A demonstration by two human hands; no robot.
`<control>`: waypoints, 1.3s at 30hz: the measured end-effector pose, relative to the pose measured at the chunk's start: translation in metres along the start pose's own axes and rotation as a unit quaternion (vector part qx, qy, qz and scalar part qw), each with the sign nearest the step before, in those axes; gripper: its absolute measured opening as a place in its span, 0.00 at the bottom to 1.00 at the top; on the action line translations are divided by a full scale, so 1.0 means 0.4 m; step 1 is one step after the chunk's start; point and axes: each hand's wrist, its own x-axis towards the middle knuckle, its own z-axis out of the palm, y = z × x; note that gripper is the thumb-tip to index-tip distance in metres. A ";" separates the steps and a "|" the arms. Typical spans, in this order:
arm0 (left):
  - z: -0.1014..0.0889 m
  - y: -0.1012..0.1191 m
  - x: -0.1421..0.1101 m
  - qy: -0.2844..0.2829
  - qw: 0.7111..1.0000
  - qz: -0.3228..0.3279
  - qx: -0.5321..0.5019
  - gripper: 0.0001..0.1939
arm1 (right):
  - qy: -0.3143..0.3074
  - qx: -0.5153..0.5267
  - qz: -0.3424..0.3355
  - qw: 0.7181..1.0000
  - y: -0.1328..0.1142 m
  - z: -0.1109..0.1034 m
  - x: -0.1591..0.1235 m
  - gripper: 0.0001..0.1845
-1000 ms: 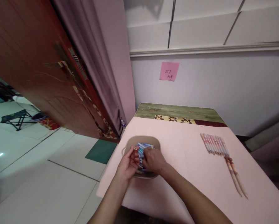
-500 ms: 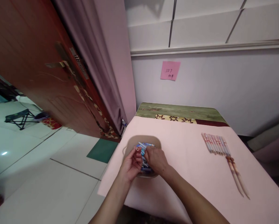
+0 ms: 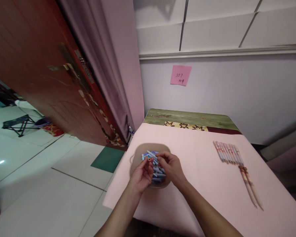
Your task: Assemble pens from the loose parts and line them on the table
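Observation:
A beige basket sits on the pink-covered table, with blue and white pen parts heaped inside. Over it, my left hand is closed around a small brown piece with a round, ring-like end; its full shape is hidden by the fingers. My right hand is just to the right, above the basket's right side, thumb and fingertips pinched together. Whatever sits in that pinch, if anything, is too small to make out.
A row of pale pink and white pens lies at the table's right, with two brown-and-cream pens nearer me. A pink note is on the wall. To the left are a wooden door and a green mat.
My right hand has drawn back to the right, out of the pen parts and away from my left hand. The left hand, still with the brown piece, has shifted slightly right.

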 end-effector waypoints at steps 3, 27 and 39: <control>-0.004 -0.006 -0.004 -0.005 1.000 0.001 0.006 0.04 | 0.001 0.078 0.032 0.996 -0.010 0.000 -0.002 0.08; 0.013 -0.051 -0.041 -0.008 0.999 0.025 0.037 0.03 | 0.032 -0.081 -0.158 0.984 -0.004 -0.007 -0.035 0.05; 0.011 -0.062 -0.042 -0.003 0.999 0.017 0.039 0.03 | 0.036 -0.140 -0.187 0.972 0.000 -0.008 -0.048 0.07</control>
